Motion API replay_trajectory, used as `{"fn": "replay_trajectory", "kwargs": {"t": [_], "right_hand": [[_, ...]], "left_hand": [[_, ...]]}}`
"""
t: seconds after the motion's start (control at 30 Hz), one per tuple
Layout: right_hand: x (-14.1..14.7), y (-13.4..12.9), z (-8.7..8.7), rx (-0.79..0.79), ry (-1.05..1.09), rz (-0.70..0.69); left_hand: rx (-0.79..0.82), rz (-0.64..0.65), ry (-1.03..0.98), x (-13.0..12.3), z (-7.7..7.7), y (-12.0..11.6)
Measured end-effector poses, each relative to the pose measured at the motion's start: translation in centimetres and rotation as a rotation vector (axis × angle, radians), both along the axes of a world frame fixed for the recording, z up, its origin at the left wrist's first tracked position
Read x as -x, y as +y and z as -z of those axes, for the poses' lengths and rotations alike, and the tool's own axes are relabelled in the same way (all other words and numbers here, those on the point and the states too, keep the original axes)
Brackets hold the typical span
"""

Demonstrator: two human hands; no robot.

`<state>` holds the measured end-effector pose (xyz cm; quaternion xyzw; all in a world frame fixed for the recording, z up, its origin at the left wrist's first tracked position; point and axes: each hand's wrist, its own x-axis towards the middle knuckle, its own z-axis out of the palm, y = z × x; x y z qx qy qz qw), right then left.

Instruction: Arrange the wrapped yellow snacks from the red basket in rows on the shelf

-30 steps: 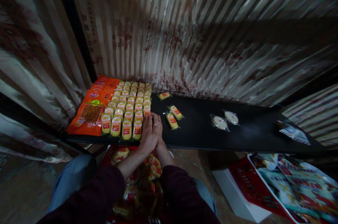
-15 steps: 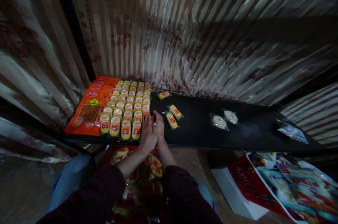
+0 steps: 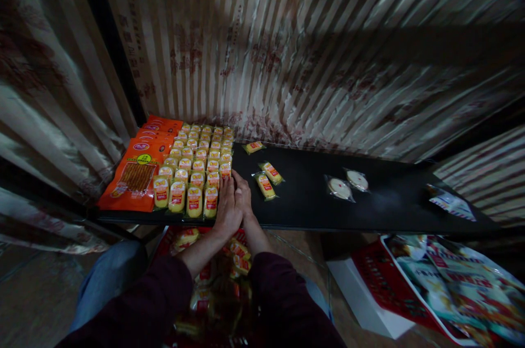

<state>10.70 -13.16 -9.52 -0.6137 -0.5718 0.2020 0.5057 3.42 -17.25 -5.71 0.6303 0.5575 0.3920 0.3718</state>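
Note:
Rows of small yellow wrapped cakes (image 3: 194,201) stand packed on the black shelf (image 3: 305,208). My left hand (image 3: 228,208) lies over the front right corner of the rows, fingers stretched forward and close together. Any cake beneath its palm is hidden. Against the right side of the rows, my right hand (image 3: 245,193) rests beside the left one, touching it, with its fingers extended. Three loose wrapped cakes (image 3: 265,186) lie on the shelf to the right of my hands. Left of the rows lie overlapping orange snack packets (image 3: 130,173).
Two round white wrapped pieces (image 3: 339,188) and a blue-and-white packet (image 3: 453,206) lie farther right on the shelf. Below, between my knees, a red basket (image 3: 162,244) holds more wrapped cakes. Another red basket (image 3: 388,282) with large bags stands at lower right. Striped curtain (image 3: 279,52) hangs behind.
My hands stay at the right edge of the cake rows, with the right fingers drawn slightly closer against them. The view has shifted a little.

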Motion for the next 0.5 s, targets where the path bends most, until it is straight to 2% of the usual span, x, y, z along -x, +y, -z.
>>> {"fn": "replay_trajectory", "kwargs": {"t": [0.13, 0.5], "right_hand": [[-0.48, -0.02, 0.02, 0.046, -0.067, -0.055], [-0.86, -0.97, 0.85, 0.029, -0.056, 0.019]], "left_hand": [[-0.009, 0.003, 0.026, 0.09, -0.12, -0.01], [-0.063, 0.065, 0.054, 0.29, -0.51, -0.76]]}}
